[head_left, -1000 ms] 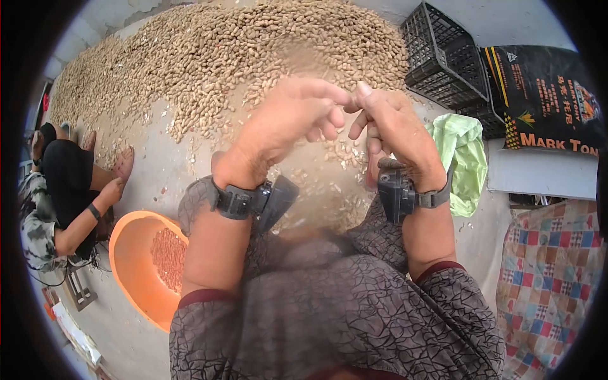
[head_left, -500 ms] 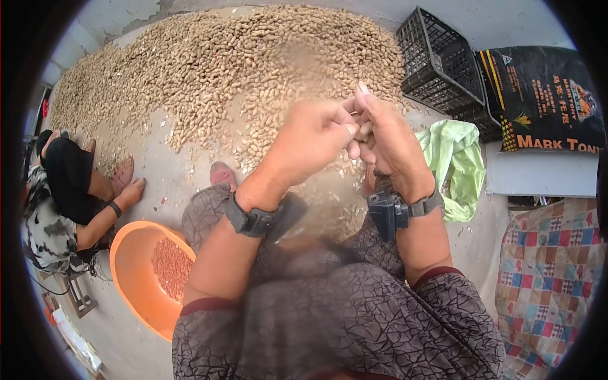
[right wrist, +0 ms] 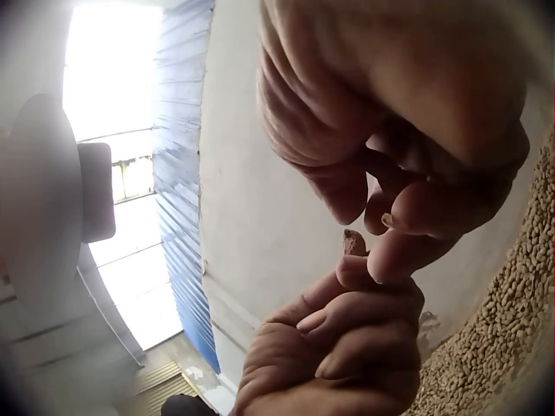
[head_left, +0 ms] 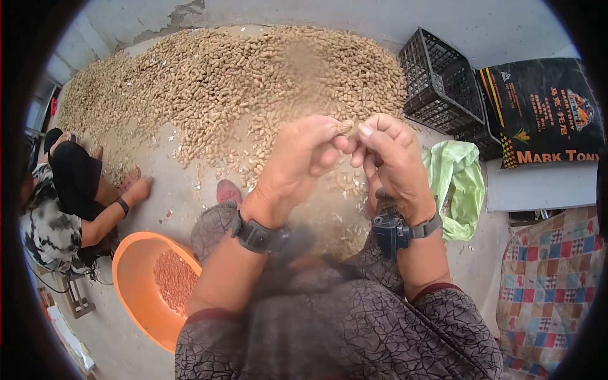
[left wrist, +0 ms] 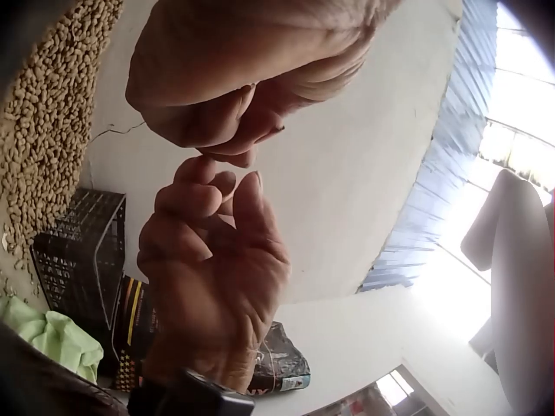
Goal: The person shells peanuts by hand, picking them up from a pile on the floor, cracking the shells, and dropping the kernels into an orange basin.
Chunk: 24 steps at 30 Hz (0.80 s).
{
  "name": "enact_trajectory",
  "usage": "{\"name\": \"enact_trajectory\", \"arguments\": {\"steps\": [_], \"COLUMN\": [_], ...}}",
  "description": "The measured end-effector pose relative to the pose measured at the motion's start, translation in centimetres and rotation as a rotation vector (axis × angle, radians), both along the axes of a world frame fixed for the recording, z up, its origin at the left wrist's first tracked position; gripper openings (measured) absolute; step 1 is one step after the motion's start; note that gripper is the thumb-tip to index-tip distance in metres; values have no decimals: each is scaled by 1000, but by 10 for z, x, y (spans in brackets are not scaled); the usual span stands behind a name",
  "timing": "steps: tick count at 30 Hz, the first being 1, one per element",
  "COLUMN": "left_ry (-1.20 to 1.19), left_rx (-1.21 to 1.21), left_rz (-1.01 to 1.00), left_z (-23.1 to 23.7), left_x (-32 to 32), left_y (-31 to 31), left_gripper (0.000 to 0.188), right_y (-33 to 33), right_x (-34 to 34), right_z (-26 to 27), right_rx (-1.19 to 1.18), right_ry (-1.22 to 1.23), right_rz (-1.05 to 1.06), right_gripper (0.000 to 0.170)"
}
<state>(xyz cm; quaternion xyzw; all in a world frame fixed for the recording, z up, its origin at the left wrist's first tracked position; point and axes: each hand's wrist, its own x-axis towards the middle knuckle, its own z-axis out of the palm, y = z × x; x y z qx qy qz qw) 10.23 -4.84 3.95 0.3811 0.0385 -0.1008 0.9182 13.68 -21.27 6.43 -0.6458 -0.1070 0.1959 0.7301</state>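
Observation:
My left hand [head_left: 297, 161] pinches a peanut [head_left: 344, 127] between thumb and fingers, its tan shell poking out past the fingertips. In the right wrist view the peanut [right wrist: 353, 243] shows rough and brownish at the end of the left hand [right wrist: 338, 347]. Close to its right is my right hand [head_left: 398, 161], fingers curled and thumb near the index finger. Nothing plainly shows between those fingertips. The left wrist view has the right hand [left wrist: 217, 269] below the left one [left wrist: 243, 78], their fingertips nearly meeting. Both wrists wear black straps with cameras.
A wide heap of peanuts [head_left: 228, 82] spreads along the wall. Black crates [head_left: 437, 76], a black sack [head_left: 544, 114] and a green bag [head_left: 453, 183] stand right. An orange basin [head_left: 136, 272] holds reddish kernels [head_left: 172, 278]. Another person [head_left: 69, 209] sits at left.
The hands first met closely around a peanut, then drew slightly apart, with the peanut now in the left fingers. The head view has tilted up a little. The other person's hand moved along the floor.

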Motion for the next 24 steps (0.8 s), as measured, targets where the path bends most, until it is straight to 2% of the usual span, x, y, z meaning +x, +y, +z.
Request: {"name": "enact_trajectory", "arguments": {"steps": [3, 7, 10, 12, 15, 19, 22, 24], "left_ry": [-15, -55, -66, -151, -211, -260, -249, -272], "left_rx": [-37, 18, 71, 338, 357, 299, 364, 456], "left_rz": [-12, -49, -22, -85, -101, -64, -87, -47], "left_z": [1, 3, 10, 14, 21, 21, 24, 25], "left_x": [0, -1, -5, -7, -11, -12, -12, -13], "left_y": [2, -1, -2, -2, -5, -8, -10, -14], "left_gripper": [15, 14, 18, 27, 32, 28, 31, 32], "right_y": [4, 8, 9, 9, 7, 7, 5, 3], "right_x": [-7, -6, -6, -6, -5, -6, -4, -4], "right_z": [16, 7, 7, 8, 6, 13, 8, 8], "right_rx": [-62, -59, 38, 25, 111, 106, 51, 81], "right_ry": [-37, -143, -84, -77, -25, 4, -46, 27], "right_rz": [-8, 15, 16, 15, 65, 77, 112, 150], "right_gripper": [16, 16, 19, 21, 23, 22, 22, 20]}}
